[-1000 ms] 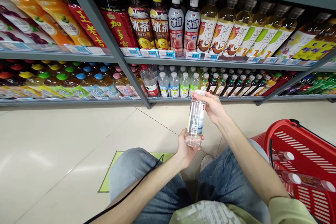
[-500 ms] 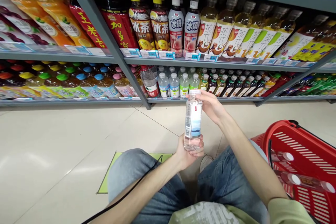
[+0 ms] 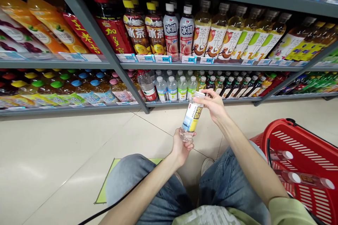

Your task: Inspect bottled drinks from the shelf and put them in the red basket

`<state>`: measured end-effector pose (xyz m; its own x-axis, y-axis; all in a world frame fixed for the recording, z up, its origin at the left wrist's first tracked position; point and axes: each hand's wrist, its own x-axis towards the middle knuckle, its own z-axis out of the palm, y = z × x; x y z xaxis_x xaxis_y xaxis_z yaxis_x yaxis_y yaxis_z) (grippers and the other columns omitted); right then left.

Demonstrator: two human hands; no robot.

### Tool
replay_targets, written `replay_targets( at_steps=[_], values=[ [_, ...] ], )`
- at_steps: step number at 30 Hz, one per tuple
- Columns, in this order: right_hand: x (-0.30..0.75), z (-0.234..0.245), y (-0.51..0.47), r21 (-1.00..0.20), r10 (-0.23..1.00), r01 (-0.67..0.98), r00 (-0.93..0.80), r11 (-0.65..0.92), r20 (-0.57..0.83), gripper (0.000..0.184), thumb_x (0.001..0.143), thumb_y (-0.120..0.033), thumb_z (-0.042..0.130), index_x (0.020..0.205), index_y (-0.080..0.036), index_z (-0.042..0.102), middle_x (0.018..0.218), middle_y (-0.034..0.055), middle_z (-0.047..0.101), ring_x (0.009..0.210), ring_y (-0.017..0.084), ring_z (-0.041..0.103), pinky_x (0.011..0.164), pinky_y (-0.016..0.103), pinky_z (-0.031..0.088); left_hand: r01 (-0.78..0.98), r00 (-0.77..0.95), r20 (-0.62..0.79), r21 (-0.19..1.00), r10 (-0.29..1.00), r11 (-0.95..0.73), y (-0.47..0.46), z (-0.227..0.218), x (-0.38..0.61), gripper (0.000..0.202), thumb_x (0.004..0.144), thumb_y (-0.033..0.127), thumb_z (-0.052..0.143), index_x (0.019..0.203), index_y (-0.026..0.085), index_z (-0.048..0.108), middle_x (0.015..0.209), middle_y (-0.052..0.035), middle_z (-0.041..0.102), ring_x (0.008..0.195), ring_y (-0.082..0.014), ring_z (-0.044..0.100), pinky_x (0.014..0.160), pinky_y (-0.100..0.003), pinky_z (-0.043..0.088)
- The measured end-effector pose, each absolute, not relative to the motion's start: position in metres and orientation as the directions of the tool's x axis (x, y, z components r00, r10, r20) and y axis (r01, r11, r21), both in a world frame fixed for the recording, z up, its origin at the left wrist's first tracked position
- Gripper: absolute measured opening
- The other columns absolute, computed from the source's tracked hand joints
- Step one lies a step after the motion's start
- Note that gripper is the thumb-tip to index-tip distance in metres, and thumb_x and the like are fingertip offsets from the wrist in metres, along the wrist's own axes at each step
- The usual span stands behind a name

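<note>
I hold a small clear soda-water bottle (image 3: 191,116) with a white cap and a white and yellow label, tilted slightly to the right, in front of the shelves. My left hand (image 3: 180,146) grips its bottom end. My right hand (image 3: 213,104) pinches its cap end from the right. Both hands are closed on the bottle above my knees in blue jeans.
A grey shelf unit (image 3: 137,64) holds rows of drink bottles on two levels with price tags along the edges. A red shopping basket (image 3: 303,147) with bottles lying inside stands at my right. Pale floor tiles spread to the left; a green mat (image 3: 105,190) lies under my left knee.
The bottle has been turned between my hands, so its yellow label side now faces me, and it tilts more to the right. The view has shifted slightly downward.
</note>
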<state>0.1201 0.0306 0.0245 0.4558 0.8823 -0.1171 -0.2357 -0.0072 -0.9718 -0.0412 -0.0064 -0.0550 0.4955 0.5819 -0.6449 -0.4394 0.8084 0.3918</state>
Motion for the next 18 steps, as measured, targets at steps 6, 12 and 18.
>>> replay_targets(
  at_steps=[6, 12, 18],
  values=[
    [0.108, 0.032, 0.027, -0.981, 0.944, 0.182, 0.309, 0.064, 0.119, 0.043, 0.059, -0.048, 0.087, 0.085, -0.02, 0.068, 0.087, 0.0042, 0.072, 0.079, 0.021, 0.066, 0.07, 0.032, 0.051, -0.346, 0.613, -0.649, 0.294, 0.452, 0.891, -0.015, -0.058, -0.048, 0.037, 0.089, 0.032, 0.033, 0.07, 0.01, 0.056, 0.057, -0.0035, 0.053, 0.034, -0.0037, 0.019, 0.038, -0.019, 0.013],
    [0.106, 0.035, 0.009, -0.814, 0.966, 0.579, 0.179, 0.05, 0.186, 0.068, 0.073, -0.053, 0.076, 0.13, -0.023, 0.052, 0.105, 0.0054, 0.072, 0.093, 0.025, 0.067, 0.086, 0.039, 0.051, -0.412, 0.519, -0.666, 0.354, 0.535, 0.84, -0.012, -0.056, -0.047, 0.035, 0.087, 0.034, 0.032, 0.065, 0.014, 0.05, 0.054, -0.0034, 0.054, 0.033, -0.0028, 0.016, 0.038, -0.019, 0.011],
    [0.095, 0.025, -0.005, -0.946, 0.891, 0.319, 0.414, 0.049, 0.186, 0.096, 0.065, -0.04, 0.085, 0.143, -0.025, 0.031, 0.121, 0.0106, 0.067, 0.103, 0.027, 0.069, 0.094, 0.044, 0.054, -0.456, 0.235, -0.521, 0.687, 0.821, 0.566, 0.003, -0.055, -0.04, 0.03, 0.083, 0.047, 0.043, 0.08, 0.018, 0.051, 0.049, -0.003, 0.058, 0.033, -0.006, 0.022, 0.04, -0.019, 0.013]
  ],
)
